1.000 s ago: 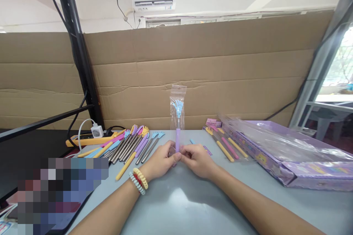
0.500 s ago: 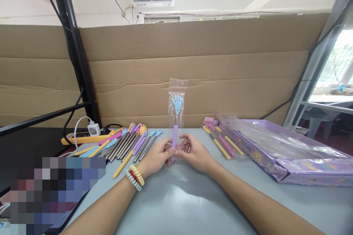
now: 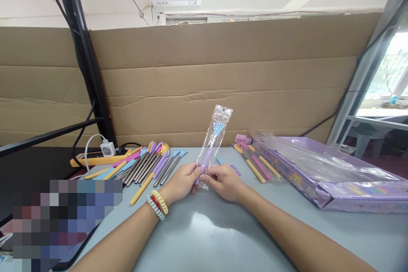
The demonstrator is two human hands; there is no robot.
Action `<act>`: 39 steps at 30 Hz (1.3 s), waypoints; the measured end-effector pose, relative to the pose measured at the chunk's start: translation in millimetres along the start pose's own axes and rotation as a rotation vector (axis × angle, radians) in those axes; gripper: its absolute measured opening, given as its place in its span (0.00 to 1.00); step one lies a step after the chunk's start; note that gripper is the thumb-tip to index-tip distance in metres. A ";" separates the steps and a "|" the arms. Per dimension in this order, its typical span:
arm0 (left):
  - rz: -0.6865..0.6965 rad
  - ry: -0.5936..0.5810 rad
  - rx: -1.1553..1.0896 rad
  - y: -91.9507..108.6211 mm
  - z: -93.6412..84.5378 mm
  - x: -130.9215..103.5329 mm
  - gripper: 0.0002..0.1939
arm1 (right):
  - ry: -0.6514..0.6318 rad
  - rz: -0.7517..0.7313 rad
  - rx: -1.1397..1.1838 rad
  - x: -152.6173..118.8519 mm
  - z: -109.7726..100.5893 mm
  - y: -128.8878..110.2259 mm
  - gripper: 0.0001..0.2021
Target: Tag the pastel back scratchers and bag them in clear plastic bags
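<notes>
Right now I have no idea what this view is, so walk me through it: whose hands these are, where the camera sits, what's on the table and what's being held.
The camera sits on a person's head, looking forward and down at their own bare hands. The left hand, with bands on its wrist, and the right hand together pinch the lower end of a clear bag holding a back scratcher with a blue claw; it tilts right. On the grey table, loose back scratchers lie to the left, bagged scratchers to the right, beside a purple box. Cardboard stands behind.
</notes>
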State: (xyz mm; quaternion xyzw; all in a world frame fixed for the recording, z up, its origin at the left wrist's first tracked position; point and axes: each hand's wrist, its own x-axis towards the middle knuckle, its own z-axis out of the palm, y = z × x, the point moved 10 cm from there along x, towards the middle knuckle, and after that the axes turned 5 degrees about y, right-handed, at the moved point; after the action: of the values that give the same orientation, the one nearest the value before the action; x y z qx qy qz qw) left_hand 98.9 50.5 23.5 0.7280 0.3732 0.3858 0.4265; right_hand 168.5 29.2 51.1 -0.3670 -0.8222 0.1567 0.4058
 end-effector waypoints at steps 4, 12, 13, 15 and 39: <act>-0.024 -0.005 -0.067 -0.7 0.9 -0.2 0.18 | 0.010 -0.018 -0.020 -0.5 -1.1 3.4 0.20; 0.042 -0.109 -0.221 15.1 6.9 -4.6 0.21 | -0.020 -0.009 0.065 -1.6 -3.1 2.6 0.21; 0.049 -0.116 -0.219 16.0 6.8 -4.4 0.21 | -0.027 -0.006 0.073 -1.9 -2.8 1.9 0.21; 0.052 -0.139 -0.234 16.5 7.8 -3.7 0.22 | -0.044 0.009 0.085 -2.4 -1.5 2.0 0.22; 0.770 0.598 0.840 71.9 -50.8 -31.6 0.09 | -0.027 0.325 1.015 -3.4 2.3 41.6 0.19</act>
State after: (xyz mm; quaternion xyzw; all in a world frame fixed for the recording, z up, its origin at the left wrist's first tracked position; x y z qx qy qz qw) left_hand 56.3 14.1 98.3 0.7757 0.3072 0.5187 -0.1867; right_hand 187.8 55.1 24.6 -0.2452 -0.5808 0.6004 0.4921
